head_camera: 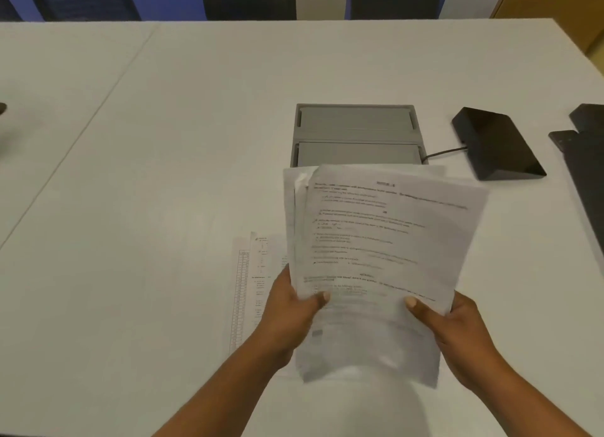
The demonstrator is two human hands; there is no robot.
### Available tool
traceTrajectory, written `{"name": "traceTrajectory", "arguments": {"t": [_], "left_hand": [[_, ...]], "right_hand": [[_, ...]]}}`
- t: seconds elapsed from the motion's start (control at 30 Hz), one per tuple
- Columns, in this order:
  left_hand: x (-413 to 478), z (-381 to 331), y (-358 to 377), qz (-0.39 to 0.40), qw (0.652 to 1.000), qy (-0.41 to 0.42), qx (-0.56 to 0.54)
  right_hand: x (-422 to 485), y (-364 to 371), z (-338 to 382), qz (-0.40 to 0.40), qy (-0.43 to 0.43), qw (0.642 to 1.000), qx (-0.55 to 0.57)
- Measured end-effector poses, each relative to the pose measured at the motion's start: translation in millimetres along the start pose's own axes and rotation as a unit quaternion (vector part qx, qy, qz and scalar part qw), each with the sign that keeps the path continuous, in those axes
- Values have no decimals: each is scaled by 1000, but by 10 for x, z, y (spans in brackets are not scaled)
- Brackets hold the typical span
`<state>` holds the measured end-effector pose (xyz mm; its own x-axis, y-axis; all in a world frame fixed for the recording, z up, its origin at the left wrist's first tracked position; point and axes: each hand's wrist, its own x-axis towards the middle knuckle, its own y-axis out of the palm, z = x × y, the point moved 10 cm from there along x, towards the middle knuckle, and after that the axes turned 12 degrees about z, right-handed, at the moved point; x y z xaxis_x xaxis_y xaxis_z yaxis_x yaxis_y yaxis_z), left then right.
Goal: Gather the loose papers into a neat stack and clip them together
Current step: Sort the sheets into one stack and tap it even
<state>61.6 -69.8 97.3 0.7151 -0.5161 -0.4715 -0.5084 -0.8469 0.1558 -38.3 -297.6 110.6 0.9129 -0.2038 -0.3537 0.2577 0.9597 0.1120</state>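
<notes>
Left hand (287, 309): pinches the papers (376, 260) at their left edge, thumb on top.
Right hand (457, 329): pinches the right edge.
Papers: held above the table (163, 142), edges uneven; more sheets (251, 289) lie flat below.
Tip: tap the bottom edge down to square them (gently).
Room: grey tray (356, 132), black box (496, 142) behind; no clip seen.

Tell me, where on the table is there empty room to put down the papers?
The widest bare patch of the white table is left of the grey hatch and the sheets still lying flat. It is crowded on the right, around the black wedge box and the dark things at the edge. Both the left hand and right hand hold the held papers.
</notes>
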Motion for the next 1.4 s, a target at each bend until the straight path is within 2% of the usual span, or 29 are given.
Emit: {"name": "traceTrajectory", "arguments": {"t": [0.07, 0.17, 0.33, 0.5, 0.67, 0.87, 1.0, 1.1, 1.2, 1.4], "left_hand": [[50, -147, -14, -57, 997, 29, 50], [91, -360, 11, -88, 986, 97, 100], [12, -604, -6, -106, 980, 162, 38], [-112, -866, 29, -125, 961, 234, 75], [-94, -868, 28, -116, 965, 234, 32], [-42, -849, 30, -68, 972, 223, 15], [-52, -865, 39, -20, 963, 257, 82], [13, -670, 1, -32, 967, 217, 128], [55, -523, 10, -28, 972, 196, 123], [-68, -497, -6, -49, 964, 241, 106]], "right_hand": [[60, 25, 193, -12, -50, 998, -24], [120, 99, 495, -5, -133, 990, -47], [171, 40, 539, -25, -122, 991, -54], [165, 24, 559, -25, -131, 989, -63], [169, -12, 547, -17, -132, 989, -65], [223, -30, 495, 2, -130, 989, -65], [259, -35, 457, 18, -126, 989, -78], [305, -53, 347, 29, -113, 989, -93], [311, -17, 265, 30, -100, 987, -125], [147, -13, 374, -1, -134, 973, -189]]}}
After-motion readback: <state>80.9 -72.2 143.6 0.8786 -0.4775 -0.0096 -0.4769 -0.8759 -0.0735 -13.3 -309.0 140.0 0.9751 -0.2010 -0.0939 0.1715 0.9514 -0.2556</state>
